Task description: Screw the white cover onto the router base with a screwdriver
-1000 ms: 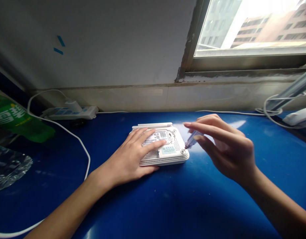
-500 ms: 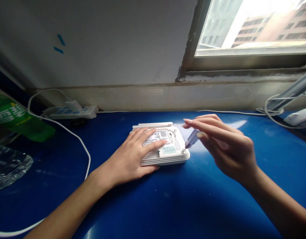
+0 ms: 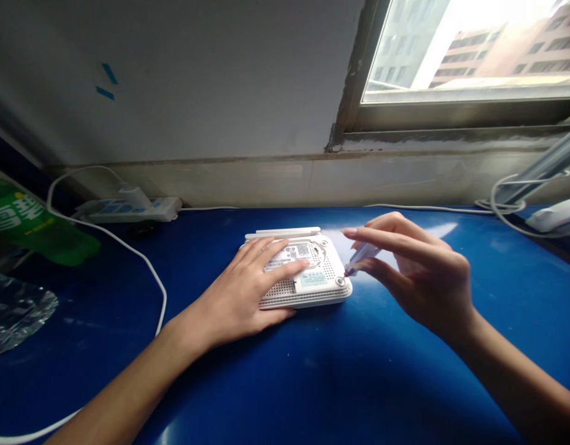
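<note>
A white Wi-Fi router (image 3: 332, 266) lies underside up, showing vent holes and printed labels, with its folded antennas (image 3: 285, 233) along the far side. My left hand (image 3: 248, 284) grips its left part, fingers across the top and thumb against the front side. In my right hand (image 3: 419, 272) is a small screwdriver (image 3: 363, 252) with a translucent purplish handle, held tilted between thumb and fingers. Its tip meets the round screw recess (image 3: 340, 281) at the router's near right corner. The fingers partly hide the handle.
A white power strip (image 3: 131, 209) with a plugged-in charger stands at the back left, its white cable (image 3: 150, 266) running forward. Further left are a green bottle (image 3: 39, 225) and a clear plastic bottle (image 3: 20, 312). A lamp arm (image 3: 540, 164) rises at the right.
My right thumb and fingers have shifted around the screwdriver handle, the thumb moving lower and nearer the tip. The router and my left hand stay in place; the view shifts slightly.
</note>
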Demonstrator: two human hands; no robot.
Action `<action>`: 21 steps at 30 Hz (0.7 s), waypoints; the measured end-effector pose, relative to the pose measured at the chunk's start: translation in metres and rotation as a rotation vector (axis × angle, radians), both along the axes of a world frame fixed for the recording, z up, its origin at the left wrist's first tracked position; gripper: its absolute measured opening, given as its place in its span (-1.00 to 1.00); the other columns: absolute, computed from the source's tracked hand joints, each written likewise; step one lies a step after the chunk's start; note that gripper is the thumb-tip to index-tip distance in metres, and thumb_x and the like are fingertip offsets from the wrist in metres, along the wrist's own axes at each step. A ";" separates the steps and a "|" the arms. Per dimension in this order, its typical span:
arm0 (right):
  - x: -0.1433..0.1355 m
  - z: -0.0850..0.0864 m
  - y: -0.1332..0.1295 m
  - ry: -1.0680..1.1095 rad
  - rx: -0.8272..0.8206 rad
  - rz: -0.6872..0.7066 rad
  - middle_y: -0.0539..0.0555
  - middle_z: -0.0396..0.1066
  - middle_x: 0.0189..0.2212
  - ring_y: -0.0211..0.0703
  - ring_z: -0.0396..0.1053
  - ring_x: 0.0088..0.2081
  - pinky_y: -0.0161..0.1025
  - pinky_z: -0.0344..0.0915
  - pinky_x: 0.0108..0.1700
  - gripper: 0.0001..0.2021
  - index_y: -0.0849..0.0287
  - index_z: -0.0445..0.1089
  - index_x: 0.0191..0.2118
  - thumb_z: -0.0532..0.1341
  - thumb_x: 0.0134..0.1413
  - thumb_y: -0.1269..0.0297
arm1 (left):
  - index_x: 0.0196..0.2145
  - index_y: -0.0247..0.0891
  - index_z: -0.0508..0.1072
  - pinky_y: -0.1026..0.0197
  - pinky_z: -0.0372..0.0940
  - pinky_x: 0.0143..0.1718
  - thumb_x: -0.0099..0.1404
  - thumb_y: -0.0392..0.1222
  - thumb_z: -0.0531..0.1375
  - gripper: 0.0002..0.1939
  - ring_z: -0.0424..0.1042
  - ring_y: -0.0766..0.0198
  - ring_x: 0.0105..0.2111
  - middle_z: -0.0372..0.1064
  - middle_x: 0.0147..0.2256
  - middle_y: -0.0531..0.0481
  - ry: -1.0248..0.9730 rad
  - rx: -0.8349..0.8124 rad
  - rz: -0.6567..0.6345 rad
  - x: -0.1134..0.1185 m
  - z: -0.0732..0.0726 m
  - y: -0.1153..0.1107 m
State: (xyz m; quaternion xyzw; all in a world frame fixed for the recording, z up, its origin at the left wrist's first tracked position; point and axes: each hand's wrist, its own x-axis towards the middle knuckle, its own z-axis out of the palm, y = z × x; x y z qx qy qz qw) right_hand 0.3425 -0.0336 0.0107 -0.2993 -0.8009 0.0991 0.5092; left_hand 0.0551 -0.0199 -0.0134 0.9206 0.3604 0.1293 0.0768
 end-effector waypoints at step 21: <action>-0.001 0.001 0.000 -0.012 -0.037 0.035 0.10 0.59 -0.07 -0.04 0.49 -0.10 -0.07 0.43 -0.11 -0.52 -0.05 0.46 0.30 0.26 0.37 0.50 | 0.42 0.13 0.27 -0.39 -0.06 0.47 0.32 -0.03 0.42 -0.22 0.04 -0.18 0.47 0.06 0.48 -0.13 -0.014 -0.004 -0.007 0.000 0.000 0.000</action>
